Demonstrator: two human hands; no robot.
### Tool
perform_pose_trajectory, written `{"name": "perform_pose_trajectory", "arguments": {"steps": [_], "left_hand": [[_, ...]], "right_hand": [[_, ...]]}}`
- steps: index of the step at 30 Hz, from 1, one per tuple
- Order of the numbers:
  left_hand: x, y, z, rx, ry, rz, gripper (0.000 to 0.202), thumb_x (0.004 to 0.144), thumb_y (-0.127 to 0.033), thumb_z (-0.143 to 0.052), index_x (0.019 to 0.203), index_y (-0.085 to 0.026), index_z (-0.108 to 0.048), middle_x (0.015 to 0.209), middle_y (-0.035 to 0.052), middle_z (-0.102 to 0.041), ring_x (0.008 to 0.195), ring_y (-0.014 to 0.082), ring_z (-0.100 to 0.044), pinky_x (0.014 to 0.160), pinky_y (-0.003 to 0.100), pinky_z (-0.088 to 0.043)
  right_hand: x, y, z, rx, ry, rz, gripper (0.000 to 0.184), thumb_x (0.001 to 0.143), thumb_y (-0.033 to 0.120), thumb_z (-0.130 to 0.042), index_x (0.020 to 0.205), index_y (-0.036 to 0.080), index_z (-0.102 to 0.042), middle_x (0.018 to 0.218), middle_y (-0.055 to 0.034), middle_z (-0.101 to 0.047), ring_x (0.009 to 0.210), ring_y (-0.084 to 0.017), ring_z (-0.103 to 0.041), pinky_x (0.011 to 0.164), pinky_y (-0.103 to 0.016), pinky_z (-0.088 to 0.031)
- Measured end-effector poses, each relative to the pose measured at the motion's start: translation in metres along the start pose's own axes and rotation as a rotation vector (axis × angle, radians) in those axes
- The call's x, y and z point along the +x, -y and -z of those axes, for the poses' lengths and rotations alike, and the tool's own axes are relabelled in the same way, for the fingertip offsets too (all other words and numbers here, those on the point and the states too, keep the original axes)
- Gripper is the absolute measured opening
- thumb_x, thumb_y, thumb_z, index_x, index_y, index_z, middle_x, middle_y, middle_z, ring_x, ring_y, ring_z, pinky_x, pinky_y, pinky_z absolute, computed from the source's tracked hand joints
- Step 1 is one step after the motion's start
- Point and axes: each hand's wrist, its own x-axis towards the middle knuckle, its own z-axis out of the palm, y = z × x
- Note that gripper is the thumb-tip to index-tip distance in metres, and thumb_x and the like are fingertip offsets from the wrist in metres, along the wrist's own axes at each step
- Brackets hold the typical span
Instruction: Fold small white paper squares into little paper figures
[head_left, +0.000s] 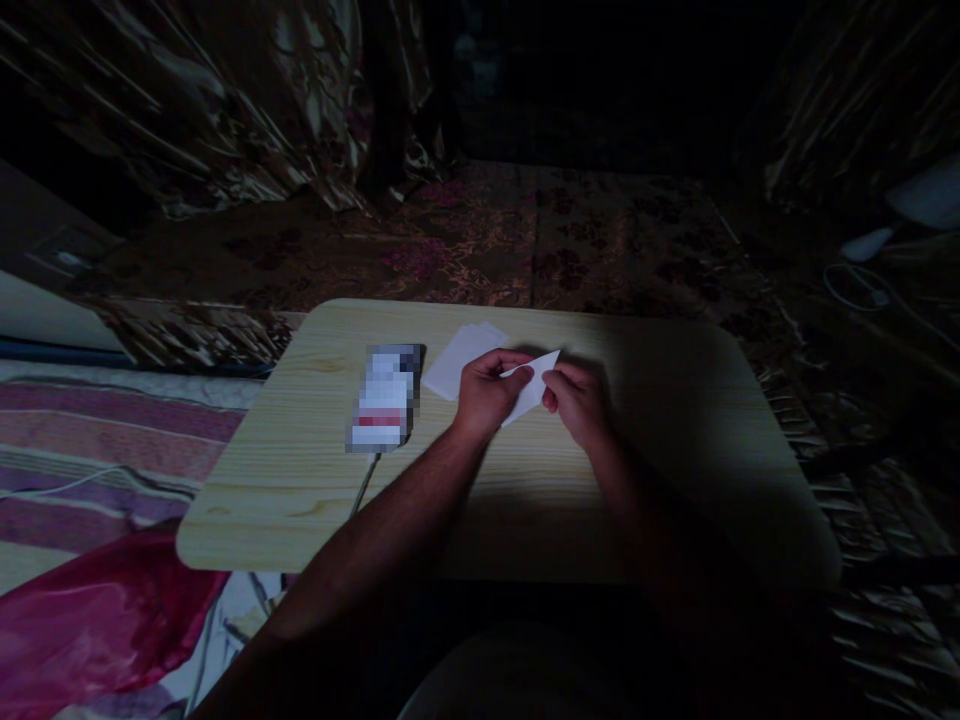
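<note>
phone, blurred screen, lying on the pale wooden table [285,490] off to the left, cable attached | left hand [487,392] pinching the small white folded paper [534,385] | paper's long axis runs diagonal, tip up-right, held between both hands | right hand [576,400] pinching its right edge, fingers curled shut | both forearms angled inward

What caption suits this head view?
Both hands, left and right, hold a white paper over a dim wooden table.
</note>
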Motion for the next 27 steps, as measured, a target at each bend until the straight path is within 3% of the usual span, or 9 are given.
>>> {"name": "perform_pose_trajectory", "arguments": {"steps": [27], "left_hand": [[-0.001,0.0064,0.0007,0.102,0.062,-0.021,0.018,0.068,-0.027,-0.077,0.082,-0.017,-0.075,0.071,0.0029,-0.071,0.057,0.0113,-0.059,0.054,0.023,-0.045]], "right_hand": [[0.0069,-0.0038,0.0052,0.11,-0.161,0.07,0.023,0.077,0.024,-0.058,0.055,0.019,-0.053,0.043,0.0054,-0.048,0.042,-0.008,-0.042,0.044,-0.023,-0.031]]}}
